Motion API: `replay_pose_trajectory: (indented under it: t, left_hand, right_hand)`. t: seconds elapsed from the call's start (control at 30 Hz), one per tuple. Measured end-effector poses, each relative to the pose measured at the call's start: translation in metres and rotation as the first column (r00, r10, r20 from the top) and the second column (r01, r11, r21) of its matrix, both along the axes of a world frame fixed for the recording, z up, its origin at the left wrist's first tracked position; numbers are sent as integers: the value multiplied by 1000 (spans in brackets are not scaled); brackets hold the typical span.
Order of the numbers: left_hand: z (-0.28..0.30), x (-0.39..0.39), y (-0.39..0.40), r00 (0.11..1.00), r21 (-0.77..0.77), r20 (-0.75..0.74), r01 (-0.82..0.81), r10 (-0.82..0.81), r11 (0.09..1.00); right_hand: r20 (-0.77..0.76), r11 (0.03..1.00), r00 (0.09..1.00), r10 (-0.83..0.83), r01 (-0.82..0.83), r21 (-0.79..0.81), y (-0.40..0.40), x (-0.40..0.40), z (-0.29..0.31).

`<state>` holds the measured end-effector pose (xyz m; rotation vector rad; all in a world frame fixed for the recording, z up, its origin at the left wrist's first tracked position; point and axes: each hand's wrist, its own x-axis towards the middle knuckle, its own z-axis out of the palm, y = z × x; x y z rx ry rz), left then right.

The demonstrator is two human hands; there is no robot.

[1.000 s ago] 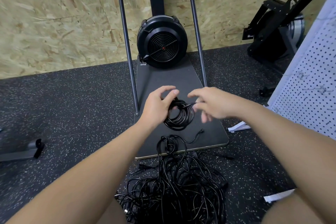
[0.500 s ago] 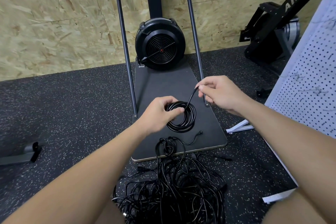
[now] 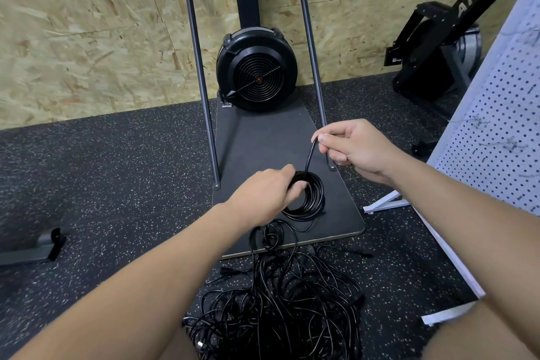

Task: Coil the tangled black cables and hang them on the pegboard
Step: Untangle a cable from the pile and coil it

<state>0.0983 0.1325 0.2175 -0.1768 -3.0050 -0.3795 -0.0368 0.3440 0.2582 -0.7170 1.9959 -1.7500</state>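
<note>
A small coil of black cable (image 3: pixel 311 199) hangs in front of me above the dark platform. My left hand (image 3: pixel 267 194) grips the coil at its left side, fingers curled through the loop. From the coil's top a loose cable end (image 3: pixel 310 156) runs up to my right hand (image 3: pixel 350 147), which pinches it between thumb and fingers. A large tangled pile of black cables (image 3: pixel 280 310) lies on the floor below my arms. The white pegboard (image 3: pixel 502 131) leans at the right edge, with small metal hooks on it.
A black fan machine (image 3: pixel 257 71) with two upright metal bars (image 3: pixel 201 82) stands on a dark platform (image 3: pixel 263 137) against the wood-chip wall. A black rowing machine (image 3: pixel 438 47) sits at the back right. The floor is speckled black rubber.
My right hand has lifted up and to the right, drawing the cable end out of the coil. My left hand has kept its hold on the coil.
</note>
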Motion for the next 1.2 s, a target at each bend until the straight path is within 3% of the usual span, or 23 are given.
replay_pose_trajectory:
  t: [0.17,0.3,0.37,0.4,0.43,0.5,0.53,0.57,0.67,0.77,0.83,0.9,1.0,1.2]
  left_hand:
    - [4,-2,9,1000,21,-11,23,-23,999]
    - [9,2,6,999,-5,-32,8,-8,1000]
    - [12,4,2,999,13,-51,13,-12,1000]
    - [13,6,0,998,29,-61,19,-17,999]
    - [14,8,-1,997,45,-72,27,-24,999]
    - [13,12,-2,995,76,-90,46,-39,996]
    - [12,14,-3,994,94,-98,54,-45,994]
    - [11,14,-4,993,109,-103,60,-49,992]
    - [12,15,-3,991,185,-103,104,-86,977]
    - [15,17,1,987,296,-84,155,-136,943]
    - [15,16,1,988,342,-86,150,-128,927]
    - [15,13,-1,992,365,-92,119,-91,923]
    - [16,11,-4,994,387,-78,99,-75,917]
    - [18,12,-4,989,409,-94,144,-115,901]
  right_hand:
    - [0,994,997,81,-81,-74,-12,14,14]
    - [2,996,1000,-9,9,-91,-9,4,7]
    - [-98,998,993,-62,61,-15,-3,-3,2]
    - [-229,994,972,-57,77,77,1,-6,-1]
    - [-400,977,917,-5,91,195,4,-8,-4]
    - [-672,894,712,206,143,425,7,-9,-11]
    - [-715,856,635,292,160,492,6,-10,-14]
    - [-715,831,614,335,165,532,3,-10,-17]
    - [-628,794,689,361,125,594,-11,-2,-23]
    - [-484,853,835,260,35,520,-20,6,-28]
    - [-311,924,943,121,7,383,-22,7,-26]
    - [-8,976,999,36,-33,216,-24,10,-26]
    - [314,992,944,97,-119,51,-28,15,-29]
    - [380,957,899,218,-273,96,-22,19,-21]
